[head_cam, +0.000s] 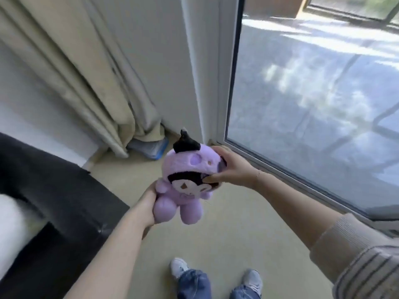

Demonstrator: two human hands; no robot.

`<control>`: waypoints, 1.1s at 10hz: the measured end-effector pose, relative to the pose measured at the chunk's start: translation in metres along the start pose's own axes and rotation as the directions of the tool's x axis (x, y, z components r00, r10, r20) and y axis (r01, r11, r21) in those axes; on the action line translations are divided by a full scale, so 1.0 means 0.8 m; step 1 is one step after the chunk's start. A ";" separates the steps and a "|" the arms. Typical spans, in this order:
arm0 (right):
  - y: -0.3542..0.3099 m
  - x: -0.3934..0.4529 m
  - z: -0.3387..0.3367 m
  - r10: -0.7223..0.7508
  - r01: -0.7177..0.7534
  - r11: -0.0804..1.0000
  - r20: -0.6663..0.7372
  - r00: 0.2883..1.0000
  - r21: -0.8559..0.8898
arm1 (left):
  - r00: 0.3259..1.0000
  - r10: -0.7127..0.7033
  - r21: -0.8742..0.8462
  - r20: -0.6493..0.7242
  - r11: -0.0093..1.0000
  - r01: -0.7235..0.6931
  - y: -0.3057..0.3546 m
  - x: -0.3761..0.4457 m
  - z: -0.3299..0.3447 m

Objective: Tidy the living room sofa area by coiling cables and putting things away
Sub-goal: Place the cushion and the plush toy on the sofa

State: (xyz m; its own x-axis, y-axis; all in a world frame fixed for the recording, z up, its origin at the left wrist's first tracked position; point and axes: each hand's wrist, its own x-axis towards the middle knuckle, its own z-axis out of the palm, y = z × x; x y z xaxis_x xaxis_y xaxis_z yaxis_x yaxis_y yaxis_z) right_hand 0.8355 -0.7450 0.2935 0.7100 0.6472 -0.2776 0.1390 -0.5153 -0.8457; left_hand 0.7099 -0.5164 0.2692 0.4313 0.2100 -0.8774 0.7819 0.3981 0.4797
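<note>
A purple plush toy with a black tuft on top and a black-and-white face hangs in the air above the floor, in the middle of the view. My left hand grips its lower body and one leg from the left. My right hand holds its head from the right, thumb in front and fingers behind. No cable is in view.
The dark sofa with a white cushion fills the lower left. A beige curtain hangs at the back left, with a blue-edged object at its foot. A glass door runs along the right. My feet stand on pale floor.
</note>
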 end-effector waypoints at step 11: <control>-0.306 0.300 0.714 -0.130 0.559 0.553 0.599 0.790 -0.617 | 0.832 -0.260 -0.743 -0.490 0.623 -0.243 -0.159 -0.002 -0.580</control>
State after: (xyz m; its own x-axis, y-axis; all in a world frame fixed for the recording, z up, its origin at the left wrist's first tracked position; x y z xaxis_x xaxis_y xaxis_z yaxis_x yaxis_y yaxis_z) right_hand 0.5775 -0.1431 0.1737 0.1292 0.9149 -0.3825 0.9002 -0.2700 -0.3418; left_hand 0.4006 -0.1530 0.2062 -0.0644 0.5086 -0.8586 0.0483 0.8609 0.5064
